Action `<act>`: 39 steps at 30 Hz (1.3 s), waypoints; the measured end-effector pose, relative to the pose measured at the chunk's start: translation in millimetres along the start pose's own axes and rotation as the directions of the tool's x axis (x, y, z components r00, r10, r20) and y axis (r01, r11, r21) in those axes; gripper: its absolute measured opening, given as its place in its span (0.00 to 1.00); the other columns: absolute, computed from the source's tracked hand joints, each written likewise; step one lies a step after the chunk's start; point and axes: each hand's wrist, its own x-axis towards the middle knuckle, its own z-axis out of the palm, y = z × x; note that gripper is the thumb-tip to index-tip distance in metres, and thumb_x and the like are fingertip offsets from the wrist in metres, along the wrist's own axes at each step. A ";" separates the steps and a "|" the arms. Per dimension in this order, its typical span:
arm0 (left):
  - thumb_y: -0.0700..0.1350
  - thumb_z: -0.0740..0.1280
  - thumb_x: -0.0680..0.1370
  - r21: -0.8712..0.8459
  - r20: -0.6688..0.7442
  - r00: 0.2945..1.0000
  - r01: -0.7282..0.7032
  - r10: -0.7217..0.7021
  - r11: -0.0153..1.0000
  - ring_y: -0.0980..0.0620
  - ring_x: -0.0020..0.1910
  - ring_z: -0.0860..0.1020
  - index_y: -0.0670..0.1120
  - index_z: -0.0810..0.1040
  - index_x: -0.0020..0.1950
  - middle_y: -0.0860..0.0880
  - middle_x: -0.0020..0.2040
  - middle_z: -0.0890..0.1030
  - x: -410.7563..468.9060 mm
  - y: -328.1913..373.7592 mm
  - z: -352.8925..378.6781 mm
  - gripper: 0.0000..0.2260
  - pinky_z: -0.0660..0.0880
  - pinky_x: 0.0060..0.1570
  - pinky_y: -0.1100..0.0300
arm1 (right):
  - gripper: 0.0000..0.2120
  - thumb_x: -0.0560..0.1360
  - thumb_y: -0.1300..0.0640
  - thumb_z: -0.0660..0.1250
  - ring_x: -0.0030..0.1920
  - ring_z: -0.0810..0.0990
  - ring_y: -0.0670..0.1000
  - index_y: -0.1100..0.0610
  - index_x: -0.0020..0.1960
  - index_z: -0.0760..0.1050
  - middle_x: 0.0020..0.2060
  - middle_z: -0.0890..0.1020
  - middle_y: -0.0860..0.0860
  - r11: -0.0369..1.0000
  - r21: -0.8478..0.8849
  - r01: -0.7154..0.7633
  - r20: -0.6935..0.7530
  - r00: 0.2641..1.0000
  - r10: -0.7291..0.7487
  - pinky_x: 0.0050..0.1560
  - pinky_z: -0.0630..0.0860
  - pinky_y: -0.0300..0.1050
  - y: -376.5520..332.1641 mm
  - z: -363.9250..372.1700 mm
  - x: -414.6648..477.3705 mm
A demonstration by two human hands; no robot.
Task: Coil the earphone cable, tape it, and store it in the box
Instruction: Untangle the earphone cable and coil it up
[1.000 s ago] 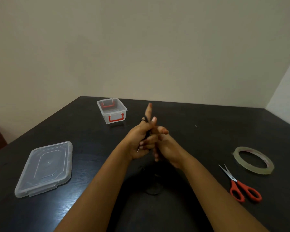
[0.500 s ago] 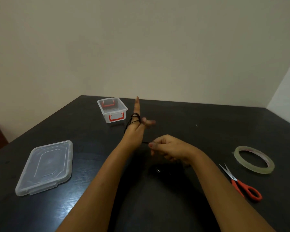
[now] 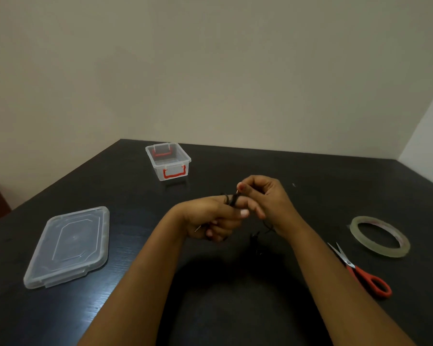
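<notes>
Left hand [image 3: 210,219] is curled, lower fingers folded into the palm. Black earphone cable [image 3: 231,199] is wound in several turns round its upper fingers; how many fingers cannot be told. Right hand [image 3: 266,198] is held just beyond it, thumb and forefinger pinching the cable at the coil, other fingers bent. A loose length hangs below the right wrist toward the black table [image 3: 125,186] and is hard to trace against it. The clear box [image 3: 169,162] stands open, well apart at far left. The tape roll [image 3: 380,237] lies at right.

Left hand [image 3: 210,219] and right hand [image 3: 268,196] on black earphone cable [image 3: 231,199]; clear box [image 3: 175,169] beyond
</notes>
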 end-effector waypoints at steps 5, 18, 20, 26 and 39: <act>0.47 0.68 0.75 -0.188 0.115 0.980 -0.139 0.162 0.972 0.62 0.20 0.67 0.48 0.74 0.54 0.53 0.27 0.72 -0.8 -2.9 -2.6 0.10 0.67 0.19 0.71 | 0.14 0.74 0.41 0.62 0.35 0.69 0.54 0.47 0.38 0.81 0.37 0.74 0.58 0.962 0.086 -0.260 0.128 0.960 0.248 0.35 0.67 0.46 0.7 20.8 -4.2; 0.50 0.73 0.71 -0.313 -0.049 0.955 -0.294 0.294 0.903 0.61 0.21 0.68 0.54 0.66 0.68 0.48 0.32 0.74 -2.1 -5.2 -4.2 0.28 0.72 0.23 0.68 | 0.11 0.74 0.58 0.62 0.25 0.65 0.44 0.46 0.41 0.81 0.31 0.74 0.51 0.957 0.078 -0.281 0.291 0.924 0.248 0.24 0.61 0.35 -5.0 23.0 -7.4; 0.50 0.70 0.74 -0.280 -0.052 0.945 -0.324 0.322 0.904 0.61 0.22 0.67 0.49 0.73 0.64 0.49 0.32 0.73 -1.4 -4.1 -3.5 0.20 0.75 0.28 0.65 | 0.13 0.79 0.57 0.60 0.27 0.67 0.45 0.46 0.44 0.81 0.33 0.77 0.52 0.972 0.012 -0.235 0.209 0.951 0.227 0.25 0.63 0.35 -0.5 21.9 -5.3; 0.56 0.61 0.74 -0.113 -0.475 0.862 -0.262 0.179 0.959 0.57 0.27 0.70 0.43 0.75 0.42 0.51 0.28 0.73 -0.2 6.9 3.1 0.16 0.77 0.38 0.61 | 0.11 0.82 0.55 0.55 0.21 0.66 0.40 0.51 0.50 0.76 0.22 0.71 0.43 0.967 -0.031 -0.253 -0.059 0.966 0.251 0.22 0.63 0.33 5.5 13.7 2.1; 0.40 0.54 0.82 0.046 -0.467 0.852 -0.243 0.236 0.969 0.57 0.42 0.80 0.46 0.78 0.57 0.53 0.38 0.83 13.0 1.7 10.8 0.13 0.73 0.55 0.56 | 0.12 0.83 0.55 0.53 0.29 0.72 0.43 0.49 0.47 0.73 0.43 0.79 0.53 0.946 0.095 -0.311 -0.274 0.905 0.325 0.23 0.63 0.35 12.5 5.3 8.8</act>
